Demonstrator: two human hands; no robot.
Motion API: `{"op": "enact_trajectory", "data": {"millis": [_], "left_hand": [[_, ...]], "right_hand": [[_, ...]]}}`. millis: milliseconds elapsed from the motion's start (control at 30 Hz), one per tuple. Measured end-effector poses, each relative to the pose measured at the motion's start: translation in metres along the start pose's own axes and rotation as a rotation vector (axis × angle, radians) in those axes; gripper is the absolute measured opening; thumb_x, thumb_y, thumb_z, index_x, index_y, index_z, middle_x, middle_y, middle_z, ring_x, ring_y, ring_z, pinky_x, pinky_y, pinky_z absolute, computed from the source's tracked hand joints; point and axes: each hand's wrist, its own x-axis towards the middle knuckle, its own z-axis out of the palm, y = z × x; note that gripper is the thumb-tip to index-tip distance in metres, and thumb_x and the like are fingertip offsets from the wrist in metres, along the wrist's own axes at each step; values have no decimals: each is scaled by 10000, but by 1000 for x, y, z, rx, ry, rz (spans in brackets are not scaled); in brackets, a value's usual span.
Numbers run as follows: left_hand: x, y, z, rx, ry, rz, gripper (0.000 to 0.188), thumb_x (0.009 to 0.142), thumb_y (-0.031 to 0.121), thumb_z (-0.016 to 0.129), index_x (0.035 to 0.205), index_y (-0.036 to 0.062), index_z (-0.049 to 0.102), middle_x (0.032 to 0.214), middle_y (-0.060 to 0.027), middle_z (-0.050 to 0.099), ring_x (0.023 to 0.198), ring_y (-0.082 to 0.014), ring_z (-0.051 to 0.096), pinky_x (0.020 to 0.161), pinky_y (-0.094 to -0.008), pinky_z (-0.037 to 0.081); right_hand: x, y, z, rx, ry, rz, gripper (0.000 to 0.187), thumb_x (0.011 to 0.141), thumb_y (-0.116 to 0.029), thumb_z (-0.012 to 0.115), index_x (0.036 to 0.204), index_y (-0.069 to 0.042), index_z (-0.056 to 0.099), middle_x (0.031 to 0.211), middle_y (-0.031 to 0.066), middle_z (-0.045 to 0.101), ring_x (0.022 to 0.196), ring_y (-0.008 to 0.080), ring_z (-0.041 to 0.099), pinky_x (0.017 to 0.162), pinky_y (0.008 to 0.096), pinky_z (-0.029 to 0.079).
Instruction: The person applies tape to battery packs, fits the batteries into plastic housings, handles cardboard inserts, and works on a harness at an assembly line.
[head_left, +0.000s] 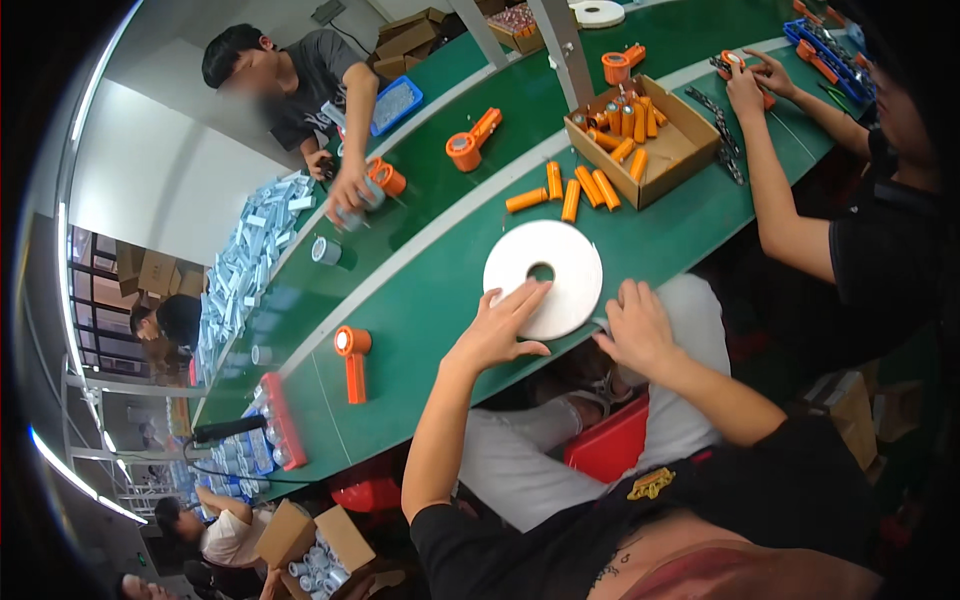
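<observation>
A flat white roll of tape-like material (507, 254) with a dark hole at its centre lies on the green table in front of me. My left hand (497, 325) rests on its near left side, fingers stretched out toward the hole. Beside the roll's right edge, at the table's front, is my right hand (640, 325), its fingers curled. A small greyish bit shows by the right thumb; I cannot tell what it is. Just beyond the roll lie several orange battery-like cylinders (570, 200). An orange handheld device with a round head (355, 378) lies off to the left.
A cardboard box (682, 160) of orange cylinders stands at the back right. Beyond a pale rail runs a green belt carrying orange devices (463, 152) and a heap of light-blue parts (245, 265). Co-workers sit across and at right. A red bin (283, 420) stands far left.
</observation>
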Motion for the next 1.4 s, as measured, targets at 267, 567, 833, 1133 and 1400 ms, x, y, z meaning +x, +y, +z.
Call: {"op": "enact_trajectory", "data": {"millis": [267,567,833,1133,1400], "left_hand": [[-17,4,24,163,408,149,844,626,292,861,1378,148,506,1383,-60,521,1291,-236,480,1002,-459,300],[-47,0,5,-135,1099,-79,1014,522,295,863,1405,90,409,1282,-156,473,1216,-334,460,992,-473,315],[-48,-1,7,-29,1014,-81,1230,467,330,780,1527,14,243,1171,-155,489,1101,-312,488,920,-395,263],[-37,11,2,187,752,-153,1248,372,368,784,1484,-1,354,1082,-78,548,963,-240,519,848,-355,265],[-32,32,7,288,675,-29,1137,358,416,778,1395,37,509,942,-58,489,915,-238,518,794,-365,241]], "right_hand": [[-2,-8,7,127,22,-50,232,806,-256,697,843,-29,673,920,144,588,860,334,575,733,427,480],[98,-50,-5,215,-226,-187,256,869,-224,638,1033,-32,681,971,161,652,972,353,638,824,437,517],[242,6,88,-413,-4,-350,229,826,-134,579,1038,-72,638,1102,143,643,1047,261,623,891,454,451],[219,-23,-28,1286,-81,-66,318,987,-247,530,1261,-86,555,786,46,557,609,102,621,411,223,457],[198,-26,-62,966,-111,-353,361,934,-258,580,1169,1,673,913,64,666,833,106,588,742,241,465]]}}
